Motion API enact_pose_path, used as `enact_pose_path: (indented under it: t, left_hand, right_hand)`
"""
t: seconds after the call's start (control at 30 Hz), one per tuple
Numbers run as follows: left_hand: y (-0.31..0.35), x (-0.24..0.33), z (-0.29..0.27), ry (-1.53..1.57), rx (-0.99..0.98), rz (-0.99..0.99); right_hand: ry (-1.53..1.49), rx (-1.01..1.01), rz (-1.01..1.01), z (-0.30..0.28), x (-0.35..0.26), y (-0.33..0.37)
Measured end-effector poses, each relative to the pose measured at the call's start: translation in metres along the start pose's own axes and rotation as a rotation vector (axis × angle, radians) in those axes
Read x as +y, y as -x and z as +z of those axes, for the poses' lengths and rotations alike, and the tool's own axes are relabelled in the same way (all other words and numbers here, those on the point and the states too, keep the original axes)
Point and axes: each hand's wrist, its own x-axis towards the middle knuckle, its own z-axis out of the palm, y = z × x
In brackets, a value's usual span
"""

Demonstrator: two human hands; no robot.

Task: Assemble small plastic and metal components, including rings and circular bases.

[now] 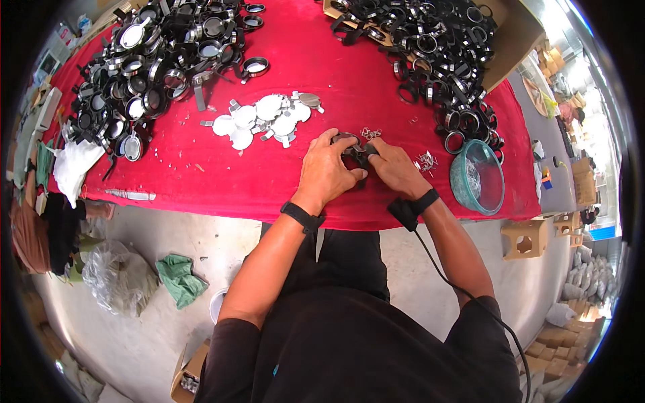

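Observation:
Near the table's front edge, my left hand point(327, 165) curls its fingers around a black ring-shaped part point(354, 159). My right hand point(396, 166) is closed at the right side of that part, thumb and fingers pinched near its dark end; whether they grip the part itself or something small is hidden. Just beyond my fingertips lies a little pile of metal springs or clips point(370, 133). Several thin metal pins point(426, 161) are scattered right of my right hand. Flat silver discs with small tabs point(269, 115) are heaped left of my left hand.
Black rings with handles, some with silver discs, pile up at the far left point(154, 60). More black rings point(437, 47) spill from a cardboard box point(521, 43) at the far right. A teal plastic basket point(478, 176) stands by the red cloth's point(222, 181) right front edge. A cable hangs from my right wrist.

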Motion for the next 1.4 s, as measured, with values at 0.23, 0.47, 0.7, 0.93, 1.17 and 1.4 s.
enact_pose_path:
  t: [0.23, 0.47, 0.7, 0.93, 1.17, 1.4]
  left_hand:
    - [0.001, -0.005, 0.01, 0.012, 0.059, 0.021]
    - [0.001, -0.004, 0.018, 0.068, 0.186, 0.094]
    - [-0.003, -0.01, 0.018, 0.021, 0.169, 0.101]
    - [-0.006, -0.008, 0.015, 0.022, 0.145, 0.092]
    - [-0.007, -0.008, 0.015, 0.014, 0.116, 0.097]
    - [-0.008, -0.011, 0.011, 0.038, 0.089, 0.094]
  right_hand:
    - [0.181, -0.025, 0.053, -0.004, -0.039, -0.002]
    - [0.358, 0.144, -0.026, 0.013, -0.035, -0.007]
    - [0.38, 0.161, 0.02, 0.011, -0.049, -0.016]
    - [0.324, 0.147, 0.02, 0.01, -0.047, -0.014]
    - [0.299, 0.228, 0.053, 0.02, -0.043, -0.006]
    - [0.391, 0.259, -0.034, 0.019, -0.051, -0.005]
